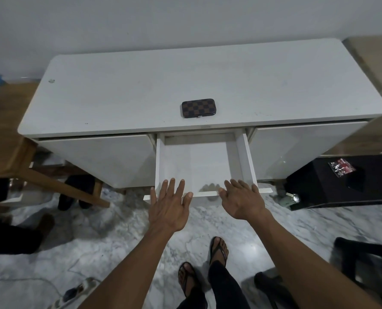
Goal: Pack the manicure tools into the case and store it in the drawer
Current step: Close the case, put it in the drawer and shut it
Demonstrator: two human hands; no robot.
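Note:
A brown checkered manicure case (198, 108) lies closed on the white cabinet top (141, 94), near its front edge. Below it the middle drawer (248, 161) stands pulled out, and nothing shows inside it. My left hand (170, 206) hovers with fingers spread over the drawer's front edge at the left. My right hand (241, 201) rests at the same front edge on the right, fingers apart and curled down over it. Neither hand holds anything. No loose tools are in sight.
A wooden stool (18, 161) stands at the left of the cabinet. A black box (341, 181) with a small packet on it sits at the right. A power strip (78, 291) lies on the marble floor. My sandalled feet (207, 264) are below the drawer.

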